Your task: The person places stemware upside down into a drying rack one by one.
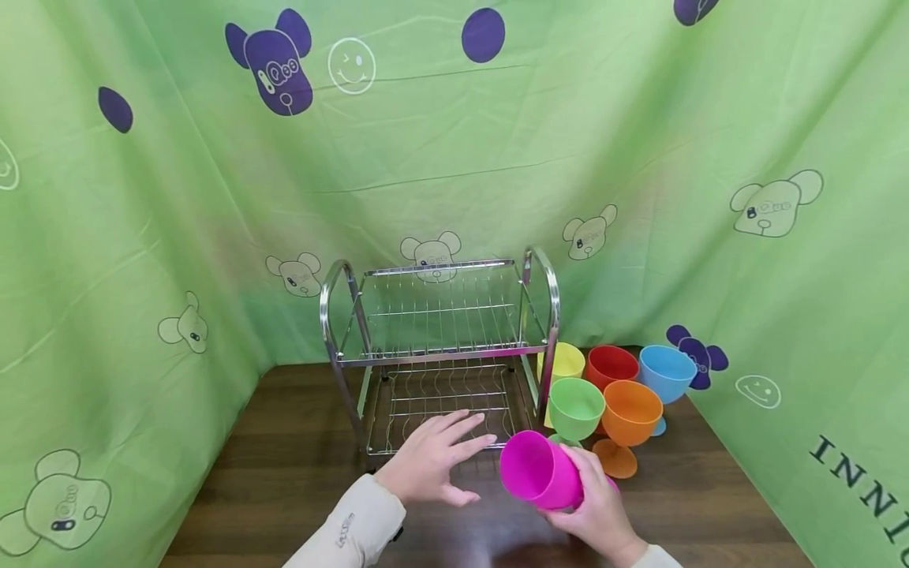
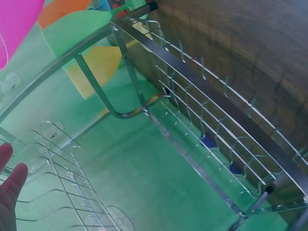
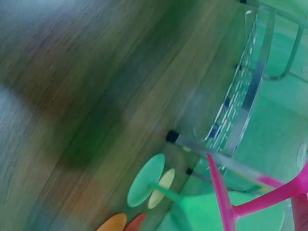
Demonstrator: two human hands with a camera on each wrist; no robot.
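My right hand (image 1: 602, 505) grips a magenta plastic goblet (image 1: 536, 472), tilted on its side with its mouth toward the left. In the right wrist view the stem and foot of this goblet (image 3: 264, 200) show at the lower right. My left hand (image 1: 435, 457) is held in front of the metal rack (image 1: 440, 356), fingers spread and holding nothing. A gap separates it from the goblet. In the left wrist view only some fingertips (image 2: 14, 185) show at the left edge, with wire shelves around them.
Right of the two-tier rack stand upright goblets: yellow (image 1: 566, 360), red (image 1: 612, 364), blue (image 1: 667, 374), light green (image 1: 577, 409) and orange (image 1: 632, 413). Dark wooden boards (image 1: 256, 473) lie underneath. A green patterned cloth (image 1: 426, 158) hangs at the back and sides.
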